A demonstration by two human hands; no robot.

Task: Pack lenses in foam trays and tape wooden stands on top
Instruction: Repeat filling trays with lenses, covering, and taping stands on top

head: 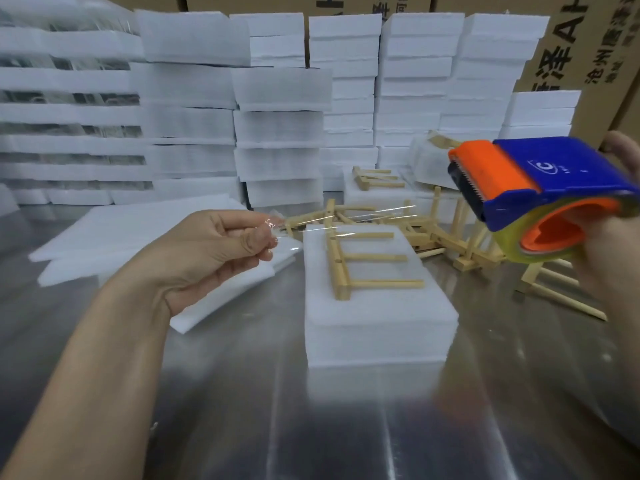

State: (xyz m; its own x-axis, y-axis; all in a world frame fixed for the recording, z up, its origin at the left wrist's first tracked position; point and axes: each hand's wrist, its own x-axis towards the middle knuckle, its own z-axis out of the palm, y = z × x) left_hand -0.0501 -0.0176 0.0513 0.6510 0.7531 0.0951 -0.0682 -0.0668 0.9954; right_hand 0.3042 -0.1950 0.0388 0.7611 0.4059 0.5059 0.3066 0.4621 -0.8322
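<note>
Head view: left hand (221, 244) pinches clear tape (346, 221) stretched above a wooden stand (363, 261) lying on a foam tray (377, 323); right hand (609, 251) grips the tape dispenser (540, 188).

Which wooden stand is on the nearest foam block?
The flat stand on the centre foam block; a second stand on a farther block, other stands heaped on the table.

White "C" logo on blue tape dispenser (554, 174); "沧州" on cardboard carton (585, 53).
</note>
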